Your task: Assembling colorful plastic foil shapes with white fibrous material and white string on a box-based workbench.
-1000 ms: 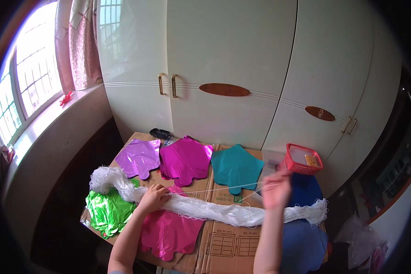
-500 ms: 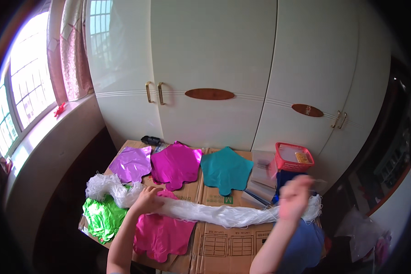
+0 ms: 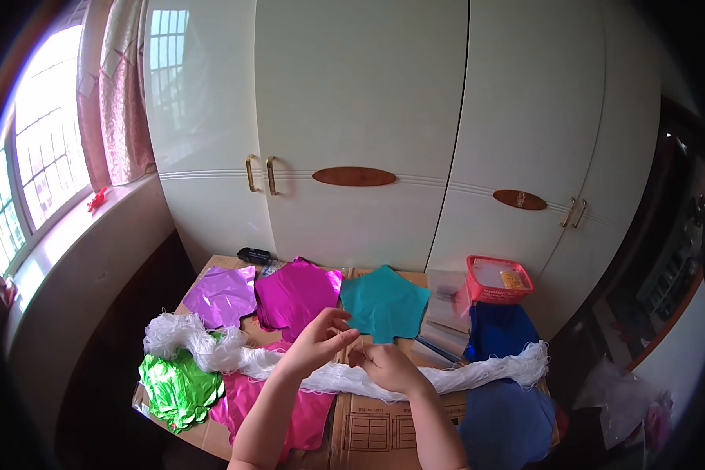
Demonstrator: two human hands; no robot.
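Observation:
A long skein of white thread stretches across the cardboard, bunched in loose loops at its left end. Over its middle my two hands are close together, fingertips facing. My left hand has curled fingers with the thumb pointing right. My right hand is closed with its fingertips pinched. Anything between the fingertips is too fine to make out. Flat foil balloons lie around the skein: teal, magenta and lilac beyond it, pink, green and dark blue on the near side.
Flattened cardboard covers the table. At the back right stands a red plastic basket, with a blue item in front and clear plastic sleeves beside it. A black object lies at the back left. White cabinets rise behind.
My left hand has left the skein and moved right. My right hand has come down and left from the skein's right end, so both now meet over the middle.

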